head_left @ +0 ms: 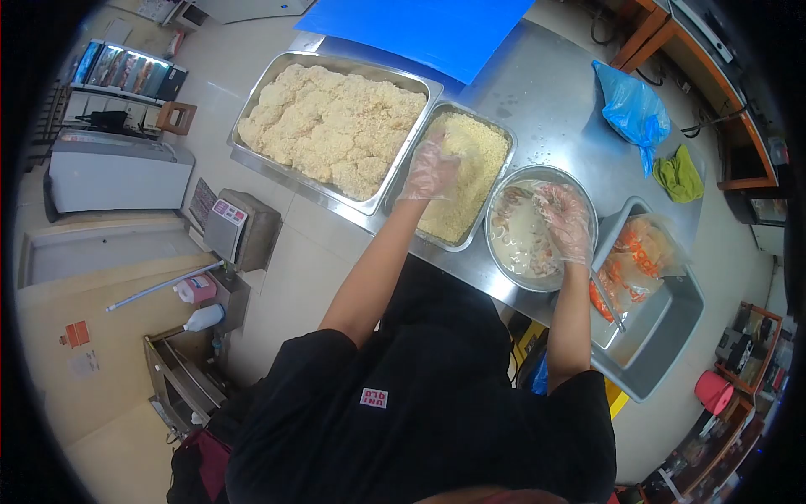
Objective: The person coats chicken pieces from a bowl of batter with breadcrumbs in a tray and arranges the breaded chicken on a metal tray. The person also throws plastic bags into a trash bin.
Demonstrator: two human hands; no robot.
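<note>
My left hand point(431, 171), in a clear plastic glove, is over the left side of a metal tray point(510, 137) of pale crumbs point(470, 172). Its fingers blur against the crumbs. In a clear glove too, my right hand point(564, 222) reaches into a round metal bowl point(537, 287). Milky liquid point(522, 233) with pinkish-brown pieces fills this bowl. The right fingers are bent inward at the liquid, and what they hold, if anything, is hidden. Left of the crumbs, a larger metal tray point(428, 94) is heaped with crumb-coated pieces point(332, 126).
A grey tub point(672, 336) with orange-printed plastic bags point(642, 252) adjoins the bowl on the right. A blue board point(420, 29), blue plastic bag point(631, 109) and green cloth point(680, 175) lie on the steel table point(546, 92). A weighing scale point(227, 228) stands at left.
</note>
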